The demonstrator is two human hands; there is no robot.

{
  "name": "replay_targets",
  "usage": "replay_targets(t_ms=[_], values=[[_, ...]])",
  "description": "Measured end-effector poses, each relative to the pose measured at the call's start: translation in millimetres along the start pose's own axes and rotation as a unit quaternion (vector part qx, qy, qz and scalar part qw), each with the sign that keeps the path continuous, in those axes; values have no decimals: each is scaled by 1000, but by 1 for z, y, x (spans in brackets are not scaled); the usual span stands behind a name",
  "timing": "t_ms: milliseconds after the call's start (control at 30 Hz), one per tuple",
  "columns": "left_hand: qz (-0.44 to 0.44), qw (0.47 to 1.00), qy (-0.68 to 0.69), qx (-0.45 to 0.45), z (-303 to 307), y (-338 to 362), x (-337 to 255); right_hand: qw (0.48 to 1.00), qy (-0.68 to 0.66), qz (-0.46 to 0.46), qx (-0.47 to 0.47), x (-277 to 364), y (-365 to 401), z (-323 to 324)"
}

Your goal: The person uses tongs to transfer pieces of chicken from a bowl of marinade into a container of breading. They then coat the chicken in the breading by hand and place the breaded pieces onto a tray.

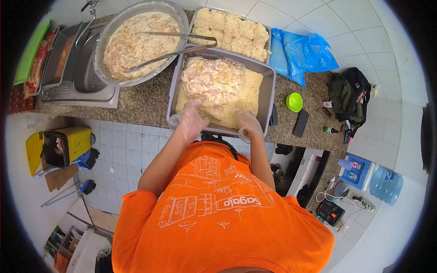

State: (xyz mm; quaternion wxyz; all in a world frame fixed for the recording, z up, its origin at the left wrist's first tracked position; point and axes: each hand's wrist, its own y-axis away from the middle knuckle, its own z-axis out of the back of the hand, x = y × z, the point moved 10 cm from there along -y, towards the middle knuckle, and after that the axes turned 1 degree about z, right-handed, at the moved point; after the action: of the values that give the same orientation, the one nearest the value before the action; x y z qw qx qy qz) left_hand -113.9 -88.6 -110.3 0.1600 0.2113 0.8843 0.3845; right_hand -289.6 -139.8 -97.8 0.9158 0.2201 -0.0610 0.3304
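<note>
Both hands wear clear plastic gloves and are in a grey rectangular tub (269, 98) on the counter. My left hand (193, 119) is at the tub's near left, against the crumbs below a heap of battered meat pieces (211, 82). My right hand (248, 123) is at the near right, touching the pale crumbs (252, 91); its fingertips are partly hidden in them. What either hand grips, if anything, cannot be made out. Metal tongs (182, 34) lie across a large round bowl (101, 54) of battered meat at the left.
Behind the tub stands a tray (268, 57) of crumbed pieces. Blue plastic bags (300, 54), a green bowl (294, 102), a phone (300, 123) and a dark backpack (353, 98) are to the right. A sink (86, 75) is at the left.
</note>
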Motion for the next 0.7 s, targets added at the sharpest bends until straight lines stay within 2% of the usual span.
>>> replay_targets(t_ms=[33,67,100,133,167,200,233,300,333,400,433,500,600,633,700], values=[[2,1000,-1,-1,-8,2,1,1000,-1,-2,1,13,1,18],[12,1000,-24,-5,-24,8,3,964,-221,-146,30,9,4,34],[20,999,-47,-8,-36,11,7,860,-425,-279,55,6,12,29],[20,999,-48,-6,-39,9,11,860,-424,-279,53,3,7,18],[20,999,-37,-2,-42,6,15,754,-565,-333,40,-7,8,-13],[19,999,-27,2,-43,2,18,624,-686,-374,26,4,8,-19],[18,1000,-16,5,-44,-2,21,624,-686,-373,25,9,7,-13],[17,1000,6,9,-49,-4,26,778,-504,-375,16,9,9,15],[17,1000,6,9,-54,-2,29,777,-505,-375,16,9,6,7],[-40,995,-60,-68,-50,4,22,682,-630,-370,1,9,-2,-18],[-38,995,-61,-67,-35,-17,31,681,-631,-372,-1,12,0,-13],[-29,997,-55,-47,5,-79,53,696,-598,-394,-50,14,12,18],[-9,999,24,-26,-88,23,42,711,-569,-402,-93,4,26,52],[-7,999,24,-28,-66,-1,50,710,-569,-404,-92,9,28,60],[-50,998,-17,24,-16,-69,60,767,-484,-415,-68,15,27,77]])
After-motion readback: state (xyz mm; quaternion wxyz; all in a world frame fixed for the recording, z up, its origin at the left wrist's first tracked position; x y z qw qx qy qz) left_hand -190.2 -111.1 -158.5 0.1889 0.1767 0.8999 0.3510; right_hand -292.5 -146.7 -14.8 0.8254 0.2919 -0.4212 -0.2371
